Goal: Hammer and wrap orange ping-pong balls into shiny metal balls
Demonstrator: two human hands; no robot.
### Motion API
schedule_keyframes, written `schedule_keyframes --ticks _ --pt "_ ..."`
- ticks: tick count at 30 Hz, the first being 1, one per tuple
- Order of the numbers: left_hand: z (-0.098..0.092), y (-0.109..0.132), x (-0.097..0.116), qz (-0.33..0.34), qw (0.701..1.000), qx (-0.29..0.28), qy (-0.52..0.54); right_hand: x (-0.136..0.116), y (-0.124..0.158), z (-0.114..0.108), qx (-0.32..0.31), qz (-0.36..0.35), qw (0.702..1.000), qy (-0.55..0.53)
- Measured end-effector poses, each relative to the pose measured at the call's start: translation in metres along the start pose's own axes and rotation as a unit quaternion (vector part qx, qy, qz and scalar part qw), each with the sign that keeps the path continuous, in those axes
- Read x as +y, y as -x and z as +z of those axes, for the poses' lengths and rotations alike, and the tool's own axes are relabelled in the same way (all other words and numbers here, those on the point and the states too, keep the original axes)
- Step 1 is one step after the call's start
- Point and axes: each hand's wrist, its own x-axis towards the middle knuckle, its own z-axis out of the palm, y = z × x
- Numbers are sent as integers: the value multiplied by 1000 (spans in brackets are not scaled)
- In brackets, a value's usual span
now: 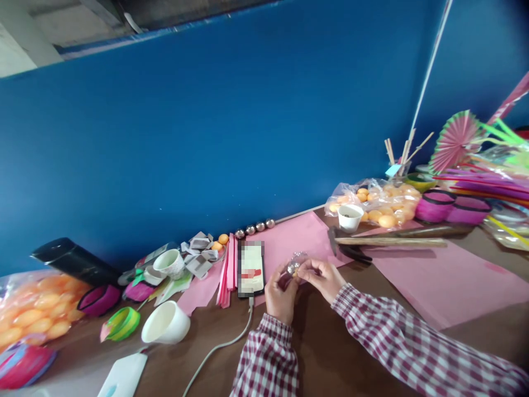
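My left hand [281, 292] is closed, thumb and fingers pinched together beside a small shiny silver thing [293, 267]. From the right, my right hand [324, 278] meets it, also in a pinch, its fingertips close to the left thumb. Whatever lies between the fingertips is too small and too covered to name. Both hands are over the near edge of a pink paper sheet [297, 234]. Just left of them a phone [251, 267] lies with a white cable [221, 346] plugged in. Behind the phone stands a row of several shiny metal balls [260, 226].
To the right lie a hammer [388, 241] and another pink sheet [458, 281]. A small white cup [350, 218] stands before a bag of orange balls [386, 201]. At left are a white cup [167, 322], a green tape roll [124, 323] and a black cylinder [78, 263]. A blue partition [206, 121] rises behind.
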Motion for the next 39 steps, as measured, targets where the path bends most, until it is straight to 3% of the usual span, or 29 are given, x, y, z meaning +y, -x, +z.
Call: schedule_keyframes --ticks 39 --pt "1 0 4 -6 1000 14 -13 3 0 -1 7 0 999 45"
